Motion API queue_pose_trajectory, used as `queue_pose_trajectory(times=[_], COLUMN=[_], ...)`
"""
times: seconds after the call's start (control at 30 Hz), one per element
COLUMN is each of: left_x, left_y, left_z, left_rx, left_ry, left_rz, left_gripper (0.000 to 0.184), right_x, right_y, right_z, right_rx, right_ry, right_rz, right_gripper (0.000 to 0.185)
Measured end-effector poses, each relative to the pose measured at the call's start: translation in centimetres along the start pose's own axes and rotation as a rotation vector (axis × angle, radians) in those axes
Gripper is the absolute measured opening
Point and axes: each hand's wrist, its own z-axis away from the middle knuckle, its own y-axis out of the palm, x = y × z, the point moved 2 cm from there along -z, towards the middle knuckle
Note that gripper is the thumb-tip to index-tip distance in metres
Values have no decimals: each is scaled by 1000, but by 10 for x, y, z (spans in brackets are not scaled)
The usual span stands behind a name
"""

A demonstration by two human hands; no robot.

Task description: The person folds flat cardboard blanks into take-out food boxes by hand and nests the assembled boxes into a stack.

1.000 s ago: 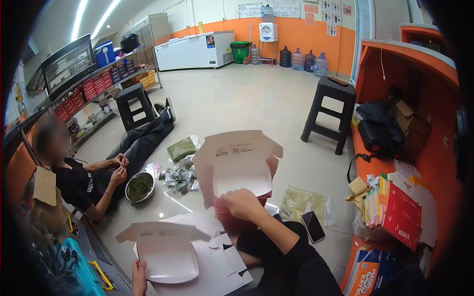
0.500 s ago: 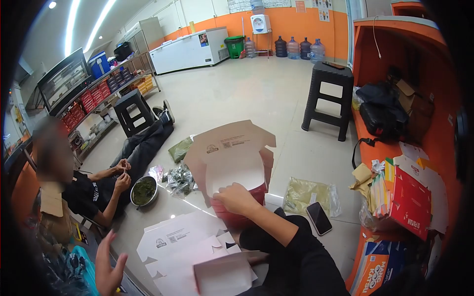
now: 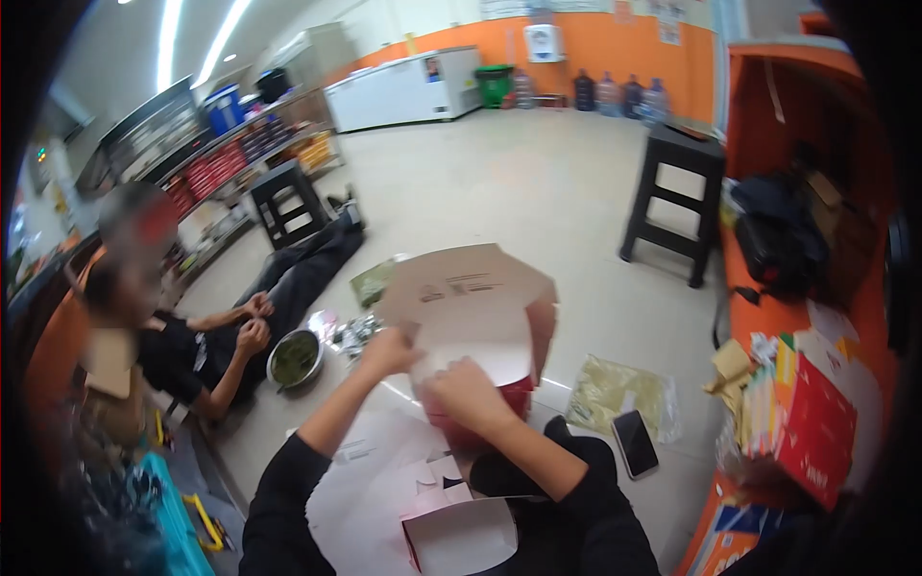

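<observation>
An open cardboard box [image 3: 471, 331], white inside with red outer walls, stands in front of me, its printed lid raised. My left hand [image 3: 389, 351] has its fingers closed on the box's left edge. Just right of it, my right hand [image 3: 466, 392] grips the near rim of the same box. Below them, a second partly folded box [image 3: 461, 538] lies near my lap. Flat white cardboard sheets [image 3: 360, 490] rest on the floor beneath and left of it.
A seated person [image 3: 206, 355] is at the left beside a metal bowl [image 3: 296, 360] of green leaves. A phone [image 3: 635, 444] and a plastic bag [image 3: 622, 396] lie at right. Black stools [image 3: 675, 204] stand farther back. An orange shelf [image 3: 744, 384] holds folded boxes.
My left hand let go of the second box, which now lies near my lap, and moved up to the raised box. My right hand stays at that box. The view has shifted.
</observation>
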Motion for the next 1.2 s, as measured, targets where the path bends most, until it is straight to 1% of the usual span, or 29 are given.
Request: queue_pose_trajectory(times=[0.03, 0.07, 0.1, 0.13, 0.17, 0.2, 0.23, 0.27, 0.3, 0.33, 0.4, 0.43, 0.5, 0.53, 0.57, 0.63, 0.67, 0.73, 0.8, 0.87, 0.93, 0.97, 1.0, 1.07, 1.1, 1.17, 1.2], left_x=[-5, -11, -13, -14, -12, -13, -14, -14, -14, -15, -17, -19, -22, -24, -26, -27, -24, -18, -22, -26, -27, -28, -25, -18, -16, -13, -12], left_y=[3, 6, 7, 5, 2, 1, 1, 1, 1, 1, 1, 1, 0, -2, -4, -5, -3, 0, -3, -3, -3, -3, -1, 2, 2, 2, 2], left_z=[4, 9, 11, 14, 15, 16, 16, 15, 14, 12, 13, 14, 15, 16, 16, 14, 11, 6, 7, 6, 2, 2, -1, -7, -9, -10, -11], left_rx=[-126, -245, -252, -256, -271, -251, -227, -228, -211, -192, -216, -242, -242, -242, -230, -180, -164, -175, -187, -197, -223, -249, -241, -276, -273, -288, -282], left_ry=[52, 97, 70, 51, 14, 37, 69, 56, 45, 37, 52, 69, 52, 38, 51, -15, 7, 48, 59, 62, -66, -79, -63, 12, 33, 62, 75], left_rz=[-88, -186, -163, -141, -140, -104, -67, -63, -80, -98, -122, -149, -155, -166, -160, -160, -154, -208, -166, -128, -182, -224, -225, -189, -191, -53, -60], left_gripper=[45, 39, 36, 33, 33, 33, 32, 32, 31, 31, 32, 33, 35, 38, 38, 44, 44, 49, 51, 53, 54, 55, 55, 52, 52, 50, 50], right_x=[-3, -6, -9, -10, -14, -20, -28, -37, -46, -60, -80, -83, -86, -86, -83, -82, -83, -84, -78, -76, -73, -74, -75, -77, -80, -80, -81], right_y=[-6, -26, -39, -59, -73, -82, -82, -78, -73, -52, -15, -12, -7, -8, -12, -14, -11, -2, -11, -10, -10, -5, -4, 0, 1, 1, 2], right_z=[-1, 2, 8, 14, 22, 31, 38, 48, 58, 69, 87, 89, 90, 90, 86, 85, 85, 84, 82, 81, 79, 81, 83, 86, 88, 93, 96], right_rx=[-12, -65, -281, -417, -519, -606, -741, -799, -763, -670, -497, -493, -364, -363, -413, -497, -491, -530, -497, -503, -512, -502, -511, -453, -470, -465, -441], right_ry=[-15, -30, -26, 9, 119, 221, 372, 550, 727, 859, 902, 903, 796, 807, 756, 646, 646, 605, 621, 626, 612, 597, 612, 588, 510, 562, 602], right_rz=[-43, -148, -313, -406, -428, -426, -434, -401, -350, -393, -674, -672, -1011, -1005, -999, -1027, -1086, -1106, -1007, -1037, -1098, -1174, -1166, -1433, -1409, -1333, -1270], right_gripper=[7, 12, 21, 23, 25, 24, 24, 24, 25, 27, 30, 30, 30, 30, 29, 27, 29, 32, 32, 34, 35, 37, 37, 39, 44, 44, 44])
